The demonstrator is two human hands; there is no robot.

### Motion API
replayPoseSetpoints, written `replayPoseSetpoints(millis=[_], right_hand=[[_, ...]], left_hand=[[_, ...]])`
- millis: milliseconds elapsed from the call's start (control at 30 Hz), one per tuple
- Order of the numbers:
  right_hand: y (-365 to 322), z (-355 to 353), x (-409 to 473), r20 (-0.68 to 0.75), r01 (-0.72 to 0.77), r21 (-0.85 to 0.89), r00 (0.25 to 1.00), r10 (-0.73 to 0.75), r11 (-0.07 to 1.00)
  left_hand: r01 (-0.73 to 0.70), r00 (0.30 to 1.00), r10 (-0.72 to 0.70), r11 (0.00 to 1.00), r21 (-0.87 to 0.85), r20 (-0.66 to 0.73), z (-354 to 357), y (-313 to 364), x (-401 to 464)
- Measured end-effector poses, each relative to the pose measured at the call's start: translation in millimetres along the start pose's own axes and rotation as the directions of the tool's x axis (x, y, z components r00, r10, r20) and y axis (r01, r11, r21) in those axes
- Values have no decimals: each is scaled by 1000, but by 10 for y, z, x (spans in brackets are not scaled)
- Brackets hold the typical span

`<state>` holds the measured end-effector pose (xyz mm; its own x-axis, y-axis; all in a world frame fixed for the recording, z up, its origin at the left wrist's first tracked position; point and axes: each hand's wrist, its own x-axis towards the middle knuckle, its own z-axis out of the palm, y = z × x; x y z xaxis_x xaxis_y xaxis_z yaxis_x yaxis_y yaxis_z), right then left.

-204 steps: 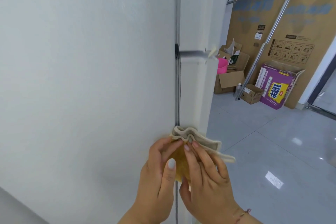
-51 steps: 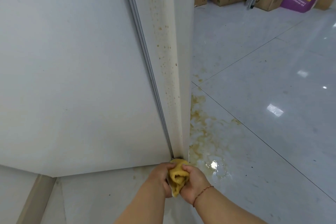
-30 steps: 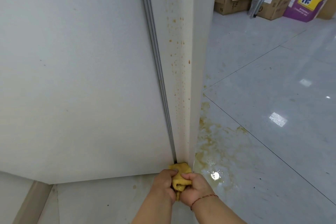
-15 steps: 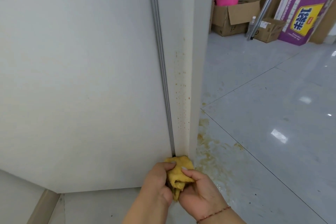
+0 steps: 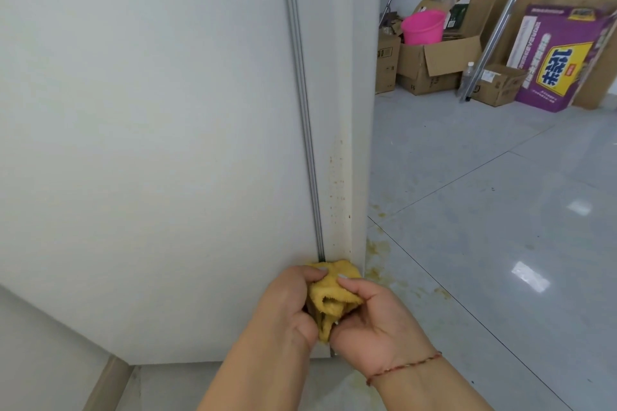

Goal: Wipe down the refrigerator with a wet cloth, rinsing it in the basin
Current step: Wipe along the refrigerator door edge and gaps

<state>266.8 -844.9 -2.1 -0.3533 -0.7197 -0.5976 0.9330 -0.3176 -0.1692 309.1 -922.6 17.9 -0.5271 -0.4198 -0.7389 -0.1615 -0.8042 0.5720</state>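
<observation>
The white refrigerator [image 5: 167, 143] fills the left of the head view, its side panel meeting the door edge along a grey seam. Brown-yellow specks dot the lower door edge [image 5: 339, 197]. A bunched, yellow-stained cloth [image 5: 330, 294] sits against the fridge near the bottom of that seam. My left hand [image 5: 283, 304] grips the cloth from the left and my right hand [image 5: 374, 320] pinches it from the right, a red string on its wrist. No basin is visible near me.
A yellowish spill [image 5: 384, 264] stains the grey tile floor beside the fridge base. At the far wall stand cardboard boxes [image 5: 434, 67], a pink bucket [image 5: 422, 25], a purple box [image 5: 561, 57] and leaning metal poles [image 5: 500, 20]. A beige skirting strip [image 5: 107, 384] runs at the lower left.
Both hands slid the cloth down the seam to the bottom, where they bunched it. Over the last second my view tilted up and my right fingers shifted on the cloth.
</observation>
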Motion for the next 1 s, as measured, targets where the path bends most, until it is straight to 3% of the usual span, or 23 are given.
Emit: replayPoseSetpoints(millis=[533,1000], right_hand=[[-229,775,-622,156,-7,-34,988,12,999],[-342,1313,-1074,323,73,-59,945,-50,996]], left_hand=[[-169,984,169,986,2,65,357,542,-808],[-346,929,346,938,-18,135,551,934,-1261]])
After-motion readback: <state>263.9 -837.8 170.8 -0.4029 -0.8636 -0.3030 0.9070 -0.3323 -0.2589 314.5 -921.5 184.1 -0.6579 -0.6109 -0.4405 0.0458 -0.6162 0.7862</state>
